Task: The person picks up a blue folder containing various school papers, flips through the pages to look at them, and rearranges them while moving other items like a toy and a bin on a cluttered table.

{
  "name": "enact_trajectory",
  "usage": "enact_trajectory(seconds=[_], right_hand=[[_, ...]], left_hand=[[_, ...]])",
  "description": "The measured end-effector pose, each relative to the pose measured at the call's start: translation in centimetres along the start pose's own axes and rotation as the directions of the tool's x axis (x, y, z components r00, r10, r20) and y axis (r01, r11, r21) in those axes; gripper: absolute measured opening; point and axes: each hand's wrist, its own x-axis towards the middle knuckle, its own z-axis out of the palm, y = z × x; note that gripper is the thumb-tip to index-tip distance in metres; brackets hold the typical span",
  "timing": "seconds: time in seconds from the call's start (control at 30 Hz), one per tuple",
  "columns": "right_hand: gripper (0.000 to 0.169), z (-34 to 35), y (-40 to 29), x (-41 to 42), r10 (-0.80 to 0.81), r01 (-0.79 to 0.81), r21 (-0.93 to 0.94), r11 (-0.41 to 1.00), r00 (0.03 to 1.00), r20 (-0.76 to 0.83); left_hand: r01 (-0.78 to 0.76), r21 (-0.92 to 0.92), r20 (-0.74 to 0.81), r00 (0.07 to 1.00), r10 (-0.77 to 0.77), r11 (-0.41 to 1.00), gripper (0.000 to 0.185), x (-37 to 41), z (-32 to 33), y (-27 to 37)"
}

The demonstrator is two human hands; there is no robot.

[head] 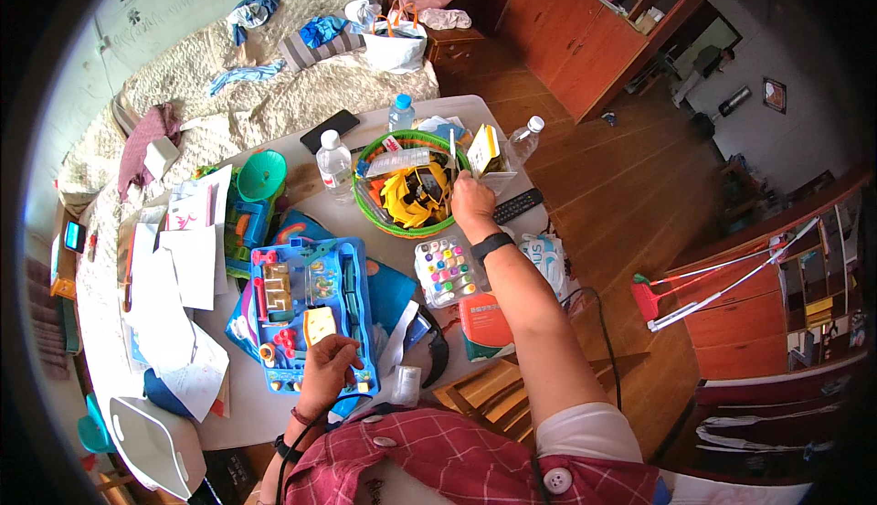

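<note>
My left hand [327, 369] is loosely curled over the near end of a blue plastic toy tray [370, 360]. Nothing shows in its fingers, and a cream-coloured piece with spots [318, 325] lies just beyond them. My right hand [473, 200] is closed at the right rim of a green woven basket [384, 222]. A thin pale strip [452, 152] stands above its knuckles, but whether the fingers grip it is hidden. Yellow plastic toy parts [404, 203] and a clear plastic piece [399, 161] fill the basket. Beside my right wrist sits a clear box of coloured markers [447, 268].
Bottles stand around the basket, one with a white cap [336, 166]. A remote control [519, 206] and a yellow-and-white box [484, 148] are to the right. Papers [188, 258] cover the table's left side, near a green toy [262, 176]. A person [709, 66] is far off.
</note>
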Motion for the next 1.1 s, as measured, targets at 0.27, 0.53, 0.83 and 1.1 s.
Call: enact_trajectory(seconds=[0.27,0.53,0.83,1.1], right_hand=[[0.021,-0.4,-1.5,-0.3,0.172,-0.185,0.082,0.979,0.975,0.139],[0.021,0.3,-1.6,1.1,0.204,-0.210,-0.021,0.978,0.918,0.341],[0.023,-1.2,-1.3,-0.1,0.183,-0.171,-0.067,0.983,0.922,0.341],[0.061,-6.7,0.0,-4.1,0.040,-0.092,0.098,0.991,0.898,0.437]], left_hand=[[0.041,0.064,0.058,0.997,-0.045,0.997,0.017,-0.5,-0.7,-0.8],[0.050,0.180,0.075,0.995,-0.065,0.982,0.019,-1.7,-1.6,-0.9],[0.033,0.236,0.068,0.996,-0.050,0.971,0.021,-3.3,-2.5,-1.5],[-0.045,0.302,0.141,0.990,0.002,0.952,0.021,-4.3,-3.4,-2.4]])
